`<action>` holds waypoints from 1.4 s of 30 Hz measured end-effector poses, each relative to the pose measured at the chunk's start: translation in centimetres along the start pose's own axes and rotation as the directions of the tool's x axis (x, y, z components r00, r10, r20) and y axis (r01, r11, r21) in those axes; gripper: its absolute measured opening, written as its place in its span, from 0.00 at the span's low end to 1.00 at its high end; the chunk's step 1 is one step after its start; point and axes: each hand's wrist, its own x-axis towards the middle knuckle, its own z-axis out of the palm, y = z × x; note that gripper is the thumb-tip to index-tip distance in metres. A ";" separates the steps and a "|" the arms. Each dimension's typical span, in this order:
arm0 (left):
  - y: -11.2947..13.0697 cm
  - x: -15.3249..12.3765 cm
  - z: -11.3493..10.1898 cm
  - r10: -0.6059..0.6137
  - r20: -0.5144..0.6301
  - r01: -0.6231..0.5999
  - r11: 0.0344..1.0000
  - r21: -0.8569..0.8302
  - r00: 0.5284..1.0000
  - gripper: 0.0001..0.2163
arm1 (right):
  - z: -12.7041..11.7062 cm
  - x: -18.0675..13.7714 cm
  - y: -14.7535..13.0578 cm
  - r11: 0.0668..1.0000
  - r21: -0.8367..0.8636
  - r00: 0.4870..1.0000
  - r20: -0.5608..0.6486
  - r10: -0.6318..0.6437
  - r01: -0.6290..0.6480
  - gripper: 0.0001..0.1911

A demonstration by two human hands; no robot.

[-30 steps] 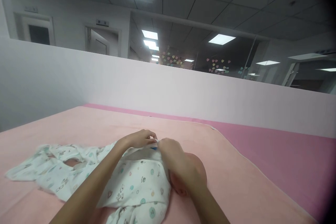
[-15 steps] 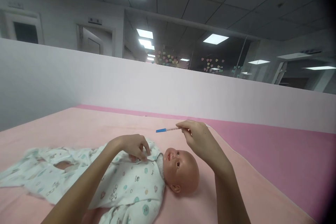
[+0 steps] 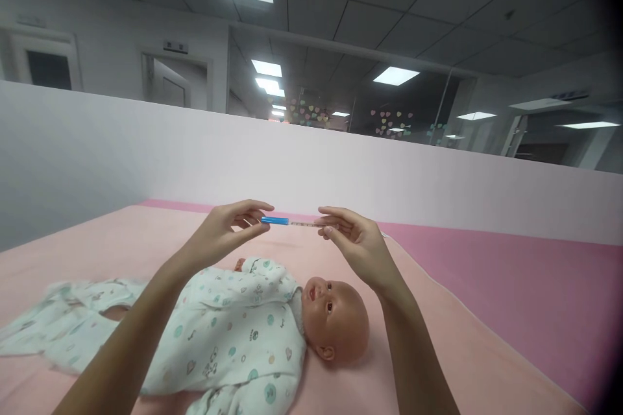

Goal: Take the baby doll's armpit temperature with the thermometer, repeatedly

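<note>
Left hand [image 3: 226, 233] pinches the blue end of a thin thermometer [image 3: 293, 222]; right hand [image 3: 361, 248] pinches its other end, holding it level in the air above a baby doll [image 3: 341, 319]. Doll lies face-up in a patterned sleepsuit [image 3: 233, 331] mid-blanket [image 3: 462, 350], head toward the blanket's right edge

A pale pink blanket [image 3: 438, 350] covers the tabletop [image 3: 535, 285], whose darker pink cover shows from 12 to 3 o'clock. A doll [image 3: 335, 321] lies face up on the blanket, head toward 3 o'clock, its printed suit [image 3: 228, 337] spreading toward 9.
</note>
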 end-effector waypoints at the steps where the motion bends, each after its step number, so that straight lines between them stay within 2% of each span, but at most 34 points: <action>1: 0.1 0.0 0.0 0.014 -0.045 -0.015 1.000 -0.027 0.999 0.18 | 0.1 0.0 0.0 1.000 0.021 1.000 -0.007 -0.004 0.004 0.15; 9: 0.4 -0.1 -0.5 0.022 -0.126 -0.036 0.994 -0.105 0.992 0.12 | 0.5 0.0 -0.2 0.997 0.066 0.998 -0.058 -0.033 0.036 0.13; 16: 0.5 -0.4 -0.8 0.013 -0.214 -0.046 0.988 -0.147 0.977 0.10 | 0.5 -0.1 -0.4 0.998 0.049 0.987 -0.155 -0.034 0.042 0.11; 22: 0.6 -0.4 -0.9 0.004 -0.240 -0.047 0.984 -0.170 0.971 0.11 | 0.3 -0.1 -0.6 0.995 0.098 0.980 -0.199 -0.014 0.034 0.12; 28: 0.5 -0.4 -0.8 -0.024 -0.271 -0.042 0.971 -0.234 0.962 0.11 | 0.1 -0.2 -0.9 0.984 0.176 0.984 -0.181 0.002 0.030 0.16; 34: 0.2 -0.3 -0.6 -0.032 -0.261 -0.042 0.962 -0.271 0.965 0.10 | 0.1 -0.1 -0.9 0.978 0.206 0.979 -0.203 0.018 0.025 0.15; 42: 0.4 -0.3 -0.7 -0.025 -0.258 -0.037 0.972 -0.233 0.966 0.11 | 0.0 0.1 -0.4 0.975 0.221 0.980 -0.198 0.025 0.020 0.15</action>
